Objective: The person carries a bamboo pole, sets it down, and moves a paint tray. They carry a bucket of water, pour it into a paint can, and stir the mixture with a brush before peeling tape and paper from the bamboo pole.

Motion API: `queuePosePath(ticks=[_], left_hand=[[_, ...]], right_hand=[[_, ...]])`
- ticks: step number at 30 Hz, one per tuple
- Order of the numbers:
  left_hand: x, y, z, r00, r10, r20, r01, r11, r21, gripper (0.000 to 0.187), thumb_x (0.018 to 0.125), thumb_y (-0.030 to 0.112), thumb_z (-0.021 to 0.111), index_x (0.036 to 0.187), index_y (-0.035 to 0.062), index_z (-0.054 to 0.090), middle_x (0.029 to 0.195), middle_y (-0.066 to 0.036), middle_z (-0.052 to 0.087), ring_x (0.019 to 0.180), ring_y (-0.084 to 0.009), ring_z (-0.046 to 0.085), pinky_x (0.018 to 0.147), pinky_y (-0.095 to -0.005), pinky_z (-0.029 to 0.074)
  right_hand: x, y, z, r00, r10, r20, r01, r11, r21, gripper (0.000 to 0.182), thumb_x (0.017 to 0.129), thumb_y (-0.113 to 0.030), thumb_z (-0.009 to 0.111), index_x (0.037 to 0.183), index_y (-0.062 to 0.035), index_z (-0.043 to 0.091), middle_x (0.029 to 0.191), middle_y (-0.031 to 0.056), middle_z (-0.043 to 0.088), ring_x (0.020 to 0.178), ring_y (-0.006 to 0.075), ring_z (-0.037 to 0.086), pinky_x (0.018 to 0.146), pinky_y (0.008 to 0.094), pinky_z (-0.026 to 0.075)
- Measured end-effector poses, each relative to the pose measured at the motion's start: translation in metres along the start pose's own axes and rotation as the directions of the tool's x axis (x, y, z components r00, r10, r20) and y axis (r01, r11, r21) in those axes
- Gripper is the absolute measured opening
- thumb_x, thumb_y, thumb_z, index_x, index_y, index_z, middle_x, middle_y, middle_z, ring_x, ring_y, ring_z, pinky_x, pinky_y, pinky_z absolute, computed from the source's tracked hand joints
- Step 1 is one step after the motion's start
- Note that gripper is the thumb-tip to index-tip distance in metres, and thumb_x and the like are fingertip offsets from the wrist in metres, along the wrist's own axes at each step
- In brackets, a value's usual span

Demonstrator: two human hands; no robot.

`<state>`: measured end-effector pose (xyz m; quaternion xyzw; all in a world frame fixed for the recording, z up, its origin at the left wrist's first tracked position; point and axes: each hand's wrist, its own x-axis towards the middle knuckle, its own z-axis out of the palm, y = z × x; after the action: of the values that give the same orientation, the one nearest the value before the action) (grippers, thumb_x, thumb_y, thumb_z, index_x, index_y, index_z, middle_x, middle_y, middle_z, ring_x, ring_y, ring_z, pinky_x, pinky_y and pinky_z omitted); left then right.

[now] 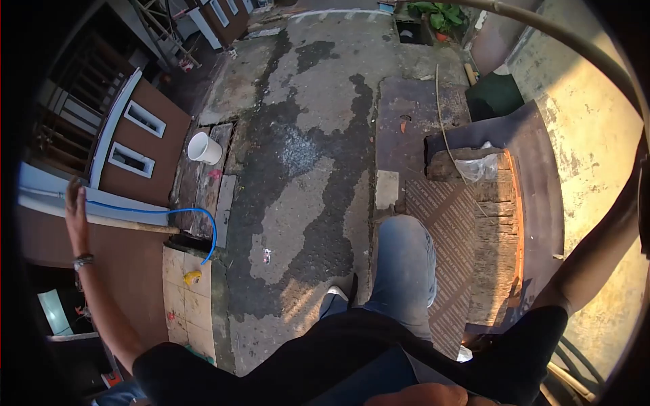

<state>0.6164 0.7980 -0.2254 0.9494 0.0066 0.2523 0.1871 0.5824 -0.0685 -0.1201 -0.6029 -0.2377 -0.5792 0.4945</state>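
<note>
The left hand (76, 211) lies flat, fingers released, against a smooth white ledge (40, 196) beside a thin blue hose (203, 220); whether the right hand is clenched cannot be told.

A blue hose (177, 212) is seen at the left of the scene, running thin and bright along a pale ledge, then arching over and dropping down to a yellow nozzle end (193, 277) that's hung just above some pale tiles. Right under the hose, a long wooden pole (132, 224) is laid roughly level, its left end lost near the outstretched left hand (76, 215), which is held open with fingers spread.
</note>
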Motion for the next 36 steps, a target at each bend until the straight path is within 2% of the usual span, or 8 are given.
queuePosePath(ticks=[2,4,10,18,22,26,31,36], left_hand=[[-0.171,-0.082,0.194,0.926,-0.376,0.033,0.335,0.781,-0.527,0.057,0.094,0.029,0.057,0.137,-0.0031,0.039,0.128,-0.019,0.051,0.117,-0.0261,0.050,0.100,-0.0360,0.039],[-0.364,-0.090,0.339,0.454,-0.665,0.593,0.757,0.639,0.136,0.091,0.082,0.042,0.070,0.145,-0.0034,0.023,0.138,-0.026,0.043,0.124,-0.0339,0.048,0.104,-0.0413,0.036],[-0.456,0.050,0.351,-0.095,0.118,0.988,0.765,0.644,-0.003,0.088,0.083,0.037,0.072,0.147,-0.0002,0.022,0.136,-0.024,0.047,0.122,-0.0279,0.051,0.099,-0.0358,0.042],[-0.333,-0.189,0.344,0.394,-0.460,0.795,0.406,0.864,0.298,0.070,0.079,0.038,0.072,0.133,-0.0002,0.046,0.121,-0.022,0.060,0.113,-0.0328,0.058,0.093,-0.0401,0.047],[-0.251,-0.199,0.342,0.014,-0.397,0.918,0.199,0.901,0.387,0.068,0.081,0.038,0.071,0.131,-0.0011,0.048,0.120,-0.021,0.061,0.113,-0.0309,0.058,0.094,-0.0402,0.046],[-0.227,-0.206,0.369,0.224,-0.415,0.882,0.489,0.831,0.266,0.066,0.082,0.035,0.071,0.131,-0.0026,0.048,0.120,-0.022,0.061,0.109,-0.0287,0.060,0.090,-0.0375,0.048],[-0.161,-0.146,0.379,-0.057,-0.302,0.952,0.324,0.896,0.304,0.060,0.083,0.033,0.068,0.129,-0.0014,0.051,0.115,-0.022,0.063,0.103,-0.0293,0.063,0.087,-0.0370,0.049],[-0.155,-0.252,0.473,0.135,-0.268,0.954,0.464,0.868,0.178,0.059,0.081,0.042,0.065,0.123,0.0019,0.058,0.115,-0.020,0.064,0.107,-0.0325,0.061,0.091,-0.0391,0.048]], right_hand=[[-0.086,0.006,-0.081,0.981,0.144,-0.132,-0.118,0.975,0.188,0.052,0.085,-0.049,0.060,0.106,-0.0014,0.061,0.088,0.0092,0.064,0.093,0.0280,0.057,0.098,0.0500,0.035],[-0.179,-0.005,-0.127,0.903,0.281,-0.326,-0.158,0.921,0.357,0.055,0.087,-0.047,0.059,0.112,0.0031,0.059,0.094,0.0127,0.066,0.105,0.0320,0.058,0.110,0.0556,0.029],[-0.383,-0.088,-0.131,0.432,0.515,-0.740,-0.417,0.842,0.343,0.049,0.092,-0.041,0.055,0.107,0.0050,0.060,0.111,0.0189,0.063,0.112,0.0304,0.056,0.107,0.0453,0.038],[-0.748,-0.047,-0.200,-0.508,0.161,-0.846,-0.454,0.785,0.421,0.042,0.089,-0.024,0.058,0.117,0.0068,0.051,0.120,0.0204,0.054,0.110,0.0368,0.055,0.093,0.0423,0.047],[-0.794,-0.050,-0.181,-0.563,-0.052,-0.825,-0.658,0.631,0.410,0.056,0.087,-0.028,0.062,0.126,0.0083,0.046,0.126,0.0202,0.051,0.118,0.0356,0.050,0.096,0.0428,0.044],[-0.761,-0.068,-0.115,-0.529,0.147,-0.836,-0.675,0.524,0.519,0.067,0.089,-0.041,0.054,0.139,0.0007,0.038,0.141,0.0209,0.042,0.128,0.0351,0.045,0.105,0.0457,0.037],[-0.731,-0.025,0.026,-0.530,0.567,-0.631,-0.665,-0.739,-0.107,0.035,0.081,-0.024,0.064,0.102,0.0033,0.056,0.085,0.0164,0.064,0.056,0.0231,0.062,0.039,0.0330,0.045],[-0.773,0.127,0.184,-0.628,0.778,0.032,-0.646,-0.497,-0.579,0.035,0.080,-0.022,0.066,0.107,0.0007,0.060,0.081,0.0137,0.066,0.067,0.0233,0.066,0.054,0.0357,0.052]])
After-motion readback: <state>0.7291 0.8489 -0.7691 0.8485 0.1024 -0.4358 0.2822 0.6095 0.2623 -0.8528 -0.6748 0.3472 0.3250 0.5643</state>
